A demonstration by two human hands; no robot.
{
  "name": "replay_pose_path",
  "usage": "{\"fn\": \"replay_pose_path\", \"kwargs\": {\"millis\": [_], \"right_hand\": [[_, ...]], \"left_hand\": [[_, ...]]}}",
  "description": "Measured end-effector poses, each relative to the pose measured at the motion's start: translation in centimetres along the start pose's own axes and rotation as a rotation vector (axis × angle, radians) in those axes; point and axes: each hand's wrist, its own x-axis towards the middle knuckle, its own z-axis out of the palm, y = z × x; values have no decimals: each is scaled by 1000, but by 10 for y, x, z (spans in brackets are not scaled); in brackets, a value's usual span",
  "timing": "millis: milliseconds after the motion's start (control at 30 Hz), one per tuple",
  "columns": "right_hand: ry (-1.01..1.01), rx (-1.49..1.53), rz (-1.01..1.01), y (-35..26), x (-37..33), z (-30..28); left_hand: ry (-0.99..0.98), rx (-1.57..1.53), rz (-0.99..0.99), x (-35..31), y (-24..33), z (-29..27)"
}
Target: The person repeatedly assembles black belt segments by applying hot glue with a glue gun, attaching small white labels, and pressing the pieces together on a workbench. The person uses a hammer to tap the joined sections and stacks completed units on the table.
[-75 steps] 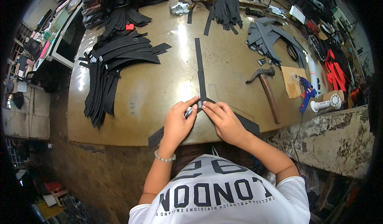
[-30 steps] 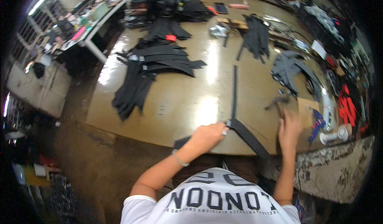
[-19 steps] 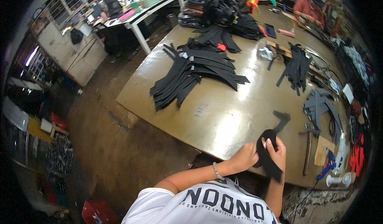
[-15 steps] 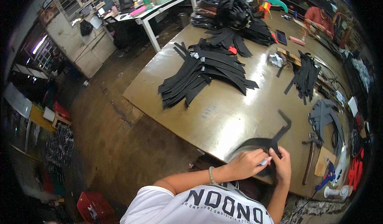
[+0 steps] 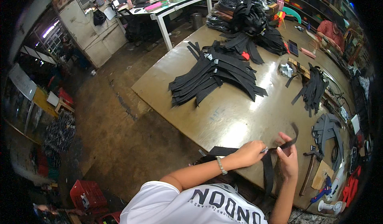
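At the table's near edge, my left hand [image 5: 250, 154] is closed, a small greyish thing at its thumb that is too small to make out. A black webbing strap [image 5: 269, 174] passes by it, one part sticking out to the left and another hanging down over the edge. My right hand [image 5: 288, 157] has its thumb and fingers around a length of the strap, whose end points up and away. Its fingertips are slightly blurred. Further off lies a fanned stack of black straps [image 5: 215, 76] with small white labels.
A bigger heap of black straps [image 5: 249, 22] stands at the far end. To the right lie a strap bundle [image 5: 313, 89], grey curved pieces [image 5: 325, 130], a hammer [image 5: 309, 176] and a white spool [image 5: 331, 207]. A person in a red striped shirt [image 5: 331, 34] sits at the far right.
My right hand has shifted right and slightly down, drawing out the strap. My left hand has moved a little right. The strap's loop has come apart, with one part now hanging down.
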Motion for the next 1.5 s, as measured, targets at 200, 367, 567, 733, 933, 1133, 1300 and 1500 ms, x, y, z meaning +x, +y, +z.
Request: {"fn": "replay_pose_path", "kwargs": {"millis": [200, 367, 567, 733, 933, 1133, 1300, 1500], "right_hand": [[177, -709, -210, 5, -20, 42], [211, -879, -267, 20, 6, 46], [308, -1136, -346, 32, -13, 57], [204, -1263, -420, 26, -39, 68], [-124, -1281, -255, -1, -86, 80], [1191, -806, -263, 16, -142, -48], [1598, -968, -213, 29, -163, -191], [1188, -713, -24, -40, -121, -140]], "left_hand": [[259, -36, -81, 2, -13, 10], [205, -18, -13, 4, -22, 9], [270, -112, 20, 3, -17, 5], [127, 51, -15, -5, -9, 8], [62, 236, -40, -8, 1, 7], [52, 212, -46, -1, 10, -2], [269, 120, 57, -1, 14, -11], [216, 146, -39, -18, 13, -19]]}}
